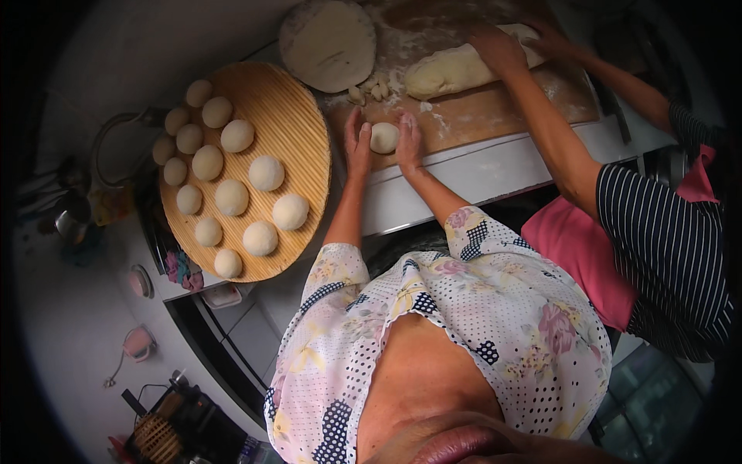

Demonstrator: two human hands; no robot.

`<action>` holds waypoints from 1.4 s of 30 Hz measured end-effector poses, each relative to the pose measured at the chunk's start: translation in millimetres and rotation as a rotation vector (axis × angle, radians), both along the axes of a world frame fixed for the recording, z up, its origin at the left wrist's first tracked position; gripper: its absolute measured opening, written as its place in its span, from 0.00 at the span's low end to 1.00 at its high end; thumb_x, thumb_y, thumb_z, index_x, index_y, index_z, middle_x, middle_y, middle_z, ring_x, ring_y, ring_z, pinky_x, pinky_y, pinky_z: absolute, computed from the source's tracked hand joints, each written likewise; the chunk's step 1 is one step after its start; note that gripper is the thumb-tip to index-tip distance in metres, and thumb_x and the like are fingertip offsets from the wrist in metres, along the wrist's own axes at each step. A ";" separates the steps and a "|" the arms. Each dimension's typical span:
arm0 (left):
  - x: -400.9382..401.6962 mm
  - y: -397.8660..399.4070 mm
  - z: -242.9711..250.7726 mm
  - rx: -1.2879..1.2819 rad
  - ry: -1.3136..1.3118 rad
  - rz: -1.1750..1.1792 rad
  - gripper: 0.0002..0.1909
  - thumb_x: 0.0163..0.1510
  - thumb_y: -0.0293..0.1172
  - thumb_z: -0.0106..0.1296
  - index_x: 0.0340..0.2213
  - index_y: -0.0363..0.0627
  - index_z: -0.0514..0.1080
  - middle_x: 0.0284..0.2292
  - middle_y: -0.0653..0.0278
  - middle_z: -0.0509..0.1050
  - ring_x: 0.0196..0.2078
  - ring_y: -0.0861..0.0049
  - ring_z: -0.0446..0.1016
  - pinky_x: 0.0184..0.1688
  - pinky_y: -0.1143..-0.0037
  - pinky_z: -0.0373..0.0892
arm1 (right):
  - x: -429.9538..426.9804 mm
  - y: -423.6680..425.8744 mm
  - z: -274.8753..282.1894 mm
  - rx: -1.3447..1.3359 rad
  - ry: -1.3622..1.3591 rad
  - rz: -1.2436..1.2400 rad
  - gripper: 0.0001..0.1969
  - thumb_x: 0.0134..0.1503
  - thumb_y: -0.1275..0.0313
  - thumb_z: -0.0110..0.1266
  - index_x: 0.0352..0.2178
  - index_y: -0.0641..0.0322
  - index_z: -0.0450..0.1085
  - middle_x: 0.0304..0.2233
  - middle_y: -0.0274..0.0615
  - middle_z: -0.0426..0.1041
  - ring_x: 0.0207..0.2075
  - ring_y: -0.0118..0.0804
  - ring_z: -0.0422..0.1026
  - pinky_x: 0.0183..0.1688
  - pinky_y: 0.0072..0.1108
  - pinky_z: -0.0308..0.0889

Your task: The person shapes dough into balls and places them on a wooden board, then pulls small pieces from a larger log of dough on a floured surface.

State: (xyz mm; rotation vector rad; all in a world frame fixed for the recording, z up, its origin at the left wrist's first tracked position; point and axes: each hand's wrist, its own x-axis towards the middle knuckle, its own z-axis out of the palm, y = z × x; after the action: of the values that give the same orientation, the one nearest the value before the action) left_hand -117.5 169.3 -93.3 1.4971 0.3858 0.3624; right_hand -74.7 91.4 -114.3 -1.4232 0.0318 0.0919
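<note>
A round dough ball (384, 138) rests on the floured wooden board (464, 127), near its front edge. My left hand (358, 142) stands upright along the ball's left side, palm inward and fingers away from me. On the other side, my right hand (409, 142) is cupped close to the ball; whether its palm touches is not plain. Neither hand is closed round the ball. Behind them lie small dough scraps (377, 87) and a flat, floury round (328, 49). To the left, a round slatted tray (272, 110) bears several dough balls (232, 197).
At the right, a co-worker in a striped top (661, 232) has both hands on a long dough log (449, 72) on the same board. The co-worker's arm reaches over the board's right part. A metal ladle (72, 219) is at the far left, beyond the tray.
</note>
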 end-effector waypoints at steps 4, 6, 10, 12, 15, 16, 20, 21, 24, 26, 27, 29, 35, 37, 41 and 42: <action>5.5 -5.8 -9.9 -0.030 -0.009 -0.005 0.27 0.53 0.45 0.32 0.48 0.38 0.52 0.44 0.55 0.59 0.48 0.70 0.56 0.50 0.77 0.51 | -6.2 17.9 11.5 -0.182 -0.133 0.094 0.16 0.53 0.66 0.34 0.37 0.69 0.61 0.34 0.44 0.67 0.37 0.38 0.66 0.40 0.23 0.59; 6.6 -17.2 3.5 -0.289 -0.106 -0.017 0.27 0.54 0.46 0.30 0.47 0.35 0.52 0.45 0.55 0.58 0.49 0.70 0.56 0.50 0.77 0.50 | 16.3 8.9 2.0 0.068 0.042 0.160 0.16 0.53 0.66 0.34 0.36 0.69 0.61 0.34 0.45 0.68 0.36 0.38 0.66 0.40 0.23 0.59; -0.5 0.3 -12.8 -0.388 -0.143 0.170 0.27 0.54 0.45 0.29 0.47 0.34 0.53 0.47 0.52 0.56 0.51 0.68 0.53 0.52 0.73 0.49 | 13.6 4.8 15.9 -0.018 -0.025 0.160 0.16 0.54 0.66 0.31 0.36 0.67 0.61 0.34 0.45 0.67 0.36 0.39 0.66 0.40 0.24 0.59; 7.9 4.7 -18.8 -0.368 -0.161 0.219 0.27 0.54 0.46 0.29 0.47 0.34 0.53 0.47 0.52 0.56 0.52 0.68 0.53 0.52 0.74 0.49 | -1.6 5.7 23.0 -0.289 -0.211 0.055 0.17 0.54 0.65 0.30 0.36 0.66 0.61 0.36 0.45 0.66 0.37 0.37 0.65 0.41 0.24 0.58; 5.8 -4.8 -23.4 -0.276 -0.126 0.185 0.28 0.54 0.47 0.28 0.47 0.34 0.53 0.47 0.53 0.56 0.52 0.68 0.52 0.52 0.74 0.48 | -11.8 11.1 15.9 -0.513 -0.505 0.112 0.17 0.54 0.64 0.31 0.36 0.65 0.62 0.34 0.46 0.66 0.36 0.38 0.66 0.40 0.24 0.59; 2.9 -10.8 -24.9 -0.205 -0.080 0.106 0.28 0.54 0.48 0.28 0.47 0.34 0.52 0.48 0.54 0.56 0.52 0.69 0.52 0.52 0.75 0.48 | -0.9 8.1 19.8 -0.471 -0.303 0.184 0.17 0.53 0.63 0.33 0.36 0.64 0.62 0.33 0.48 0.67 0.36 0.44 0.66 0.40 0.26 0.59; -3.9 -5.2 -17.2 -0.242 -0.033 0.061 0.28 0.55 0.47 0.26 0.48 0.34 0.52 0.49 0.55 0.55 0.51 0.69 0.53 0.52 0.76 0.48 | 24.3 -3.5 21.0 -0.406 -0.132 0.224 0.17 0.52 0.62 0.34 0.34 0.63 0.63 0.32 0.47 0.68 0.36 0.48 0.65 0.39 0.29 0.59; -1.1 -0.5 -18.3 -0.351 -0.064 0.172 0.26 0.55 0.45 0.25 0.47 0.35 0.52 0.48 0.55 0.56 0.51 0.69 0.54 0.52 0.76 0.48 | 22.8 -2.1 16.3 -0.429 -0.211 0.101 0.17 0.52 0.62 0.34 0.34 0.63 0.64 0.32 0.47 0.68 0.36 0.47 0.66 0.39 0.29 0.59; 6.4 2.9 -9.6 -0.313 -0.064 0.197 0.27 0.55 0.46 0.26 0.48 0.36 0.52 0.48 0.54 0.55 0.51 0.69 0.53 0.52 0.75 0.49 | -15.9 12.9 9.5 -0.413 -0.290 -0.017 0.15 0.52 0.64 0.35 0.32 0.63 0.64 0.30 0.45 0.69 0.34 0.45 0.67 0.38 0.28 0.60; 11.9 -6.4 -10.9 -0.200 -0.050 0.071 0.28 0.54 0.46 0.28 0.48 0.36 0.51 0.47 0.54 0.56 0.51 0.71 0.53 0.51 0.76 0.49 | -13.1 19.7 14.9 -0.358 -0.206 -0.035 0.14 0.52 0.65 0.35 0.31 0.62 0.64 0.26 0.43 0.70 0.31 0.42 0.68 0.35 0.26 0.61; 8.8 -8.8 -12.0 -0.204 -0.046 0.069 0.28 0.54 0.46 0.28 0.48 0.36 0.51 0.47 0.54 0.56 0.51 0.71 0.53 0.51 0.76 0.49 | -1.6 16.2 21.6 -0.362 -0.202 -0.036 0.14 0.52 0.65 0.35 0.31 0.62 0.64 0.26 0.43 0.70 0.31 0.42 0.68 0.35 0.26 0.61; -5.4 -9.0 -9.1 -0.233 -0.044 0.028 0.28 0.54 0.46 0.28 0.48 0.35 0.51 0.47 0.54 0.57 0.51 0.70 0.54 0.51 0.76 0.49 | 14.4 7.5 38.7 -0.156 -0.016 0.272 0.13 0.52 0.65 0.35 0.30 0.62 0.64 0.24 0.41 0.70 0.29 0.40 0.68 0.33 0.25 0.61; 4.5 -0.8 -21.8 -0.449 -0.221 0.231 0.27 0.55 0.46 0.28 0.48 0.35 0.51 0.47 0.54 0.57 0.49 0.71 0.54 0.51 0.76 0.49 | -19.6 25.7 15.5 -0.360 -0.358 0.030 0.12 0.50 0.65 0.40 0.29 0.63 0.64 0.25 0.45 0.69 0.29 0.40 0.69 0.32 0.26 0.62; -2.9 -8.4 -16.6 -0.163 -0.085 0.046 0.28 0.54 0.46 0.28 0.48 0.34 0.49 0.48 0.52 0.54 0.51 0.68 0.53 0.53 0.74 0.48 | 2.3 15.3 9.5 -0.110 -0.104 0.155 0.13 0.50 0.64 0.40 0.29 0.63 0.64 0.26 0.44 0.69 0.30 0.38 0.68 0.32 0.24 0.62; -1.2 -4.3 -12.2 -0.405 -0.173 0.111 0.27 0.55 0.46 0.27 0.47 0.34 0.52 0.47 0.54 0.56 0.50 0.70 0.55 0.51 0.75 0.51 | 10.2 13.3 12.2 0.000 -0.065 0.274 0.13 0.50 0.63 0.40 0.28 0.63 0.64 0.25 0.43 0.69 0.30 0.37 0.68 0.32 0.22 0.61; 6.9 -0.2 -9.3 -0.397 -0.182 0.225 0.27 0.55 0.45 0.27 0.47 0.34 0.53 0.47 0.54 0.57 0.49 0.70 0.55 0.50 0.76 0.52 | -0.1 18.5 10.7 0.023 -0.080 0.065 0.13 0.50 0.63 0.40 0.28 0.63 0.64 0.25 0.43 0.69 0.30 0.36 0.68 0.32 0.22 0.62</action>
State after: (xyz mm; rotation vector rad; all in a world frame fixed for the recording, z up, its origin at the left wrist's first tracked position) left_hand -110.6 169.1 -102.6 1.0274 0.4531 0.5612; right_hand -74.8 109.9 -103.6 -1.4035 -0.0813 0.0892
